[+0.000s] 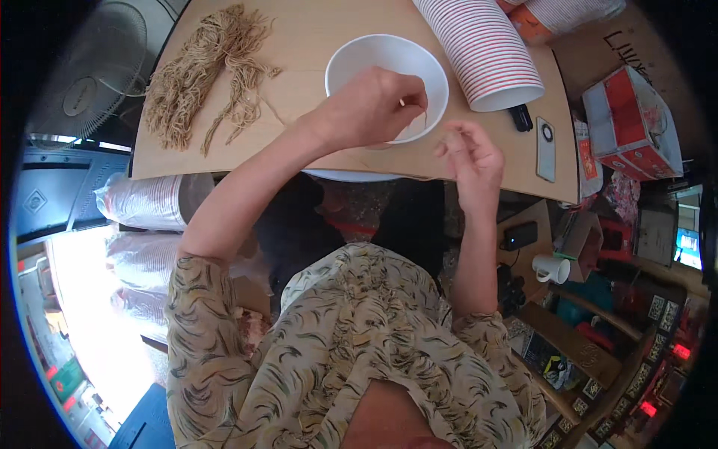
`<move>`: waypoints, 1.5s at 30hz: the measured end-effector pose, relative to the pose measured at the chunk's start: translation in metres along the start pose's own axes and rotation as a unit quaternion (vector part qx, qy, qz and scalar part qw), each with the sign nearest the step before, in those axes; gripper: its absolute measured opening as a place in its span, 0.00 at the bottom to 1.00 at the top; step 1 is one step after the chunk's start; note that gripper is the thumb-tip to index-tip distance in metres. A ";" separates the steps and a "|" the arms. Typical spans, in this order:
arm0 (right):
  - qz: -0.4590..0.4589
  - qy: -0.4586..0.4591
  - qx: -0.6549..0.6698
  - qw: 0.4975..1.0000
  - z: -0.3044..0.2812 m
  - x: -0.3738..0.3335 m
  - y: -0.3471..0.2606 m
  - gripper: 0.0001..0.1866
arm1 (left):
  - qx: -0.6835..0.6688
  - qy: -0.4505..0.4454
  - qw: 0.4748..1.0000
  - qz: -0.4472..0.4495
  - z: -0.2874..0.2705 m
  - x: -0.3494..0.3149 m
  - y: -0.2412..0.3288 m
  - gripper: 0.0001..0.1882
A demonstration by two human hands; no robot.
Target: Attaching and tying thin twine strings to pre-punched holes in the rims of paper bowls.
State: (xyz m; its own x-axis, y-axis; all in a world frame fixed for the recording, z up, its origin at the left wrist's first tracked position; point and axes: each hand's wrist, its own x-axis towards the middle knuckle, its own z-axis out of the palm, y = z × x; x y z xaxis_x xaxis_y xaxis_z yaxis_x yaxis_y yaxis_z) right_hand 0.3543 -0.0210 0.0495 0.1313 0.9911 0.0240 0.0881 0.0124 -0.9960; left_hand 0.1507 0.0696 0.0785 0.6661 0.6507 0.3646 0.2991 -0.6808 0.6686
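My left hand [378, 105] reaches over a white paper tub [345, 63], its thumb and fingers pinched together. Just below those fingertips hangs a short bit of thin tan string [425, 118]. To the right of the tub, my right hand [479, 161] is raised at the table's near edge with its fingers curled and the fingertips pressed together. Whatever they pinch, if anything, is too small to make out. A bundle of tan string [191, 78] lies at the left of the table, with a looser hank [243, 93] trailing from it toward my left forearm.
A nested stack of red-striped white paper tubs [490, 52] lies at the table's far right. Nearby are a small black object [520, 117] and a white flat bar [547, 153]. A fan [82, 90] stands left; a white mug [551, 269] sits on a lower surface right.
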 end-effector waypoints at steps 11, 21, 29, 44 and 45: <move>-0.066 -0.111 -0.110 0.986 -0.017 0.031 -0.028 0.08 | -0.172 -0.066 0.983 -0.014 -0.007 0.014 0.016 0.18; -0.050 -0.065 -0.060 0.995 -0.024 0.031 -0.059 0.07 | 0.037 -0.046 0.997 0.043 -0.001 0.002 0.000 0.30; -0.049 -0.053 -0.097 0.993 -0.038 0.036 -0.083 0.09 | 0.069 -0.031 0.996 0.042 -0.010 -0.004 -0.005 0.23; -0.130 -0.119 -0.078 0.981 -0.034 0.034 -0.107 0.09 | -0.519 -0.189 0.821 -0.147 -0.018 0.043 0.028 0.18; -0.139 -0.099 -0.098 0.980 -0.036 0.033 -0.107 0.09 | -0.519 -0.191 0.820 -0.146 -0.015 0.043 0.027 0.18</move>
State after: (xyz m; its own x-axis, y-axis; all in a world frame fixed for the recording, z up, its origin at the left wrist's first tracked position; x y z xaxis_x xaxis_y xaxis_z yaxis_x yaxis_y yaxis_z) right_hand 0.3844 0.0061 0.1599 -0.1171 0.9594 0.2564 0.2835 0.2798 -0.9172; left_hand 0.1771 0.0839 0.1216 0.8941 0.4478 -0.0068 -0.1264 0.2669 0.9554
